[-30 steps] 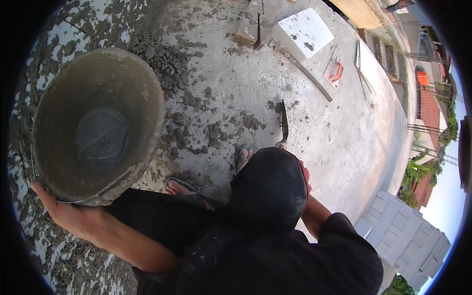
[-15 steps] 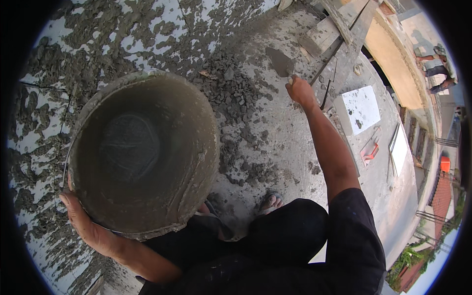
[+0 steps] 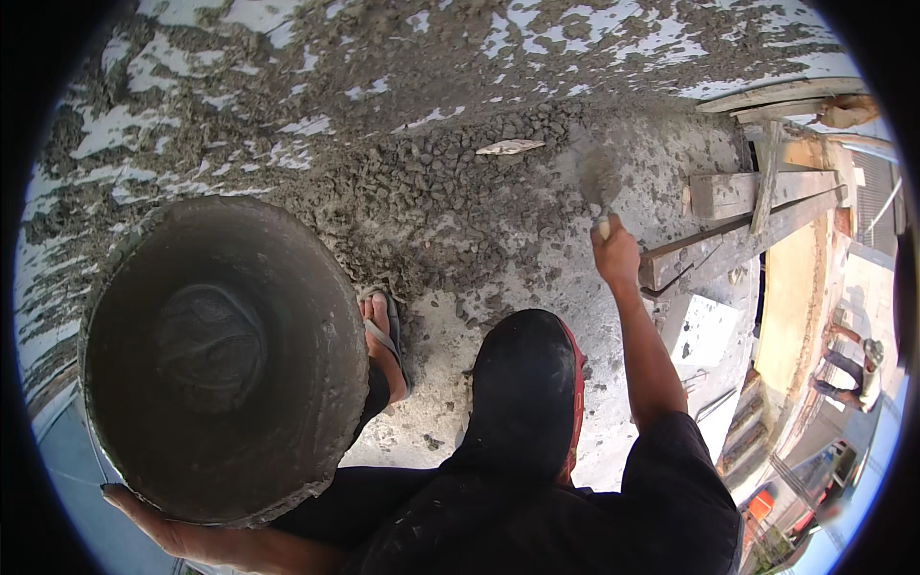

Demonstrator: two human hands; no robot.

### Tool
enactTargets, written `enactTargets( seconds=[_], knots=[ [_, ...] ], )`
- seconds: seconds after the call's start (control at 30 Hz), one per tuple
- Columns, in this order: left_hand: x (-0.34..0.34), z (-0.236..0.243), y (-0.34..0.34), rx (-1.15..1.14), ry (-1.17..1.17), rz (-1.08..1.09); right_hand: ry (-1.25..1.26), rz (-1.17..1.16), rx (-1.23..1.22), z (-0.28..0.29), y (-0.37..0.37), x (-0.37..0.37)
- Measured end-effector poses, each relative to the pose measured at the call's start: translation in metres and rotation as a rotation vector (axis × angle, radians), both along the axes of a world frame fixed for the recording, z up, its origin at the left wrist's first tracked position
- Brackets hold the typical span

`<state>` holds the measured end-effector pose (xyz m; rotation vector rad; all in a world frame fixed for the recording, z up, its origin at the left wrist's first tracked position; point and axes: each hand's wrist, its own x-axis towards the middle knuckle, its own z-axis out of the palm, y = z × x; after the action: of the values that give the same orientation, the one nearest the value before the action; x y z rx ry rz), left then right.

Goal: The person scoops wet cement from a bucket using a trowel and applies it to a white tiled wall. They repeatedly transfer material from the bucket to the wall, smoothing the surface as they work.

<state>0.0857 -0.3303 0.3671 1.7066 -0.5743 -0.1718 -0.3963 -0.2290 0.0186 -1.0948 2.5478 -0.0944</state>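
At the lower left, my left hand grips a large round mortar bucket by its near rim and side. The bucket is tilted with its mouth facing me. Grey residue coats its inside, and only a thin smear shows at the bottom. My right arm reaches forward, and my right hand is closed round the pale handle of a trowel. Motion blurs its mortar-grey blade, held over the concrete floor at the right end of a strip of crumbly mortar. I cannot tell whether the blade touches the floor.
A mortar-spattered white wall runs along the far side. Wooden beams lie at the right, near a white block. A pale scrap rests on the mortar strip. Another person is farther off, beyond the floor's edge.
My view has turned, so the wall now lies across the top. The bucket sits lower and farther left in view. My right hand still holds the trowel, now blurred beside the mortar strip.
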Motion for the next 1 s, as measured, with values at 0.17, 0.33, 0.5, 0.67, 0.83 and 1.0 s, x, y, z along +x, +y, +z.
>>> enactTargets(
  seconds=[0.17, 0.33, 0.5, 0.67, 0.83, 1.0],
  knots=[
    [0.121, 0.008, 0.101, -0.028, -0.454, 0.212, 0.040, -0.085, -0.008, -0.077, -0.047, -0.139],
    [0.255, 0.049, 0.198, -0.066, -0.427, 0.257, -0.098, 0.191, -0.018, -0.084, -0.062, 0.006],
    [0.311, -0.035, 0.186, -0.350, 0.067, 0.126, -0.164, 0.457, 0.056, -0.023, -0.006, 0.085],
    [0.334, -0.159, 0.205, -0.295, 0.103, 0.627, -0.073, 0.243, -0.297, -0.052, 0.063, -0.008],
    [0.365, -0.272, 0.242, -0.193, 0.340, 0.443, -0.727, -0.589, -0.297, -0.082, 0.105, -0.002],
    [0.353, -0.294, 0.213, -0.084, 0.335, 0.162, -0.437, 0.017, -0.309, -0.098, 0.087, 0.140]
  ],
)
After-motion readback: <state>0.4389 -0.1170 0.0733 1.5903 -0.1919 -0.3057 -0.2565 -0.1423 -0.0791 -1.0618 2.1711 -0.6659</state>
